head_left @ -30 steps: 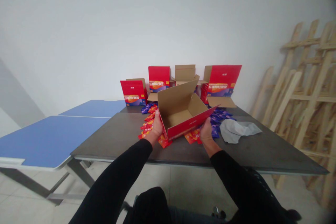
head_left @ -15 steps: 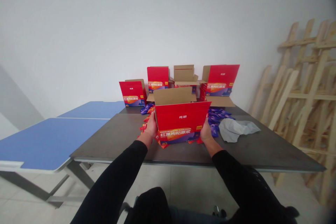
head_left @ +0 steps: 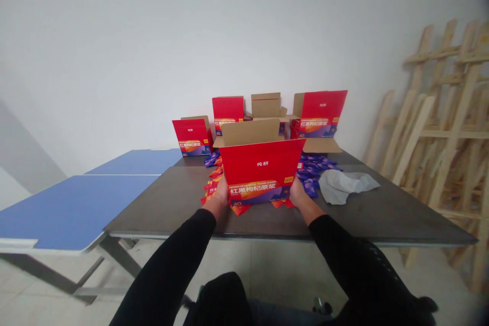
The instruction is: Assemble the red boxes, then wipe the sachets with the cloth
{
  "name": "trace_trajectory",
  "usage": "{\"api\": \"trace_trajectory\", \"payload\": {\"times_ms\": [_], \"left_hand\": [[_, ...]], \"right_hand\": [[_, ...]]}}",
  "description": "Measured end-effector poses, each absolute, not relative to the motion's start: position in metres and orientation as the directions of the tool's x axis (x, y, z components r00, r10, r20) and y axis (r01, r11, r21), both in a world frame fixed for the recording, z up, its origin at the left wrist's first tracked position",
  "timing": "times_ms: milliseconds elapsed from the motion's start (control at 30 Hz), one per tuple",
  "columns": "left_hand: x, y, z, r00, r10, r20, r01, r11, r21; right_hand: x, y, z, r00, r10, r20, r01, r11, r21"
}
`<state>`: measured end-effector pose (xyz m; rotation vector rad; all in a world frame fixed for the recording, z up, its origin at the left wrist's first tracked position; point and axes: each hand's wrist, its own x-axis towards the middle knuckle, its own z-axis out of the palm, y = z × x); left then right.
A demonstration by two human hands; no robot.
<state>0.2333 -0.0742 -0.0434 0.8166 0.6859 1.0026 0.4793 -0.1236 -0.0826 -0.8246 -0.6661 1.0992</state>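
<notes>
In the head view, the left hand [head_left: 221, 192] and the right hand [head_left: 296, 192] are clamped on opposite sides of a red carton [head_left: 263, 173] at the middle of the tabletop [head_left: 153, 206], between its front and far edges. The carton's top is open; its front panel hides any contents. Orange packets [head_left: 211, 188] and purple packets [head_left: 311, 183] lie loose around it. Toward the far edge stand an open left carton [head_left: 194, 143], two middle cartons [head_left: 228, 110] and, by the far right corner, a right carton [head_left: 321, 121]; their insides cannot be made out.
</notes>
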Motion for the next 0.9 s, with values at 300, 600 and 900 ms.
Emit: {"api": "trace_trajectory", "payload": {"times_ms": [300,600,900], "left_hand": [[0.234,-0.063,-0.05,0.366,0.922,-0.125,-0.372,0.268,0.889],[0.238,-0.065,-0.054,0.406,0.907,-0.112,-0.369,0.274,0.888],[0.228,-0.062,-0.04,0.39,0.908,-0.152,-0.425,0.324,0.845]], "right_hand": [[0.47,-0.13,-0.065,0.383,0.922,-0.058,-0.548,0.177,-0.818],[0.472,-0.131,-0.063,0.41,0.911,-0.052,-0.557,0.205,-0.805],[0.465,-0.132,-0.054,0.3,0.953,-0.036,-0.586,0.154,-0.796]]}}
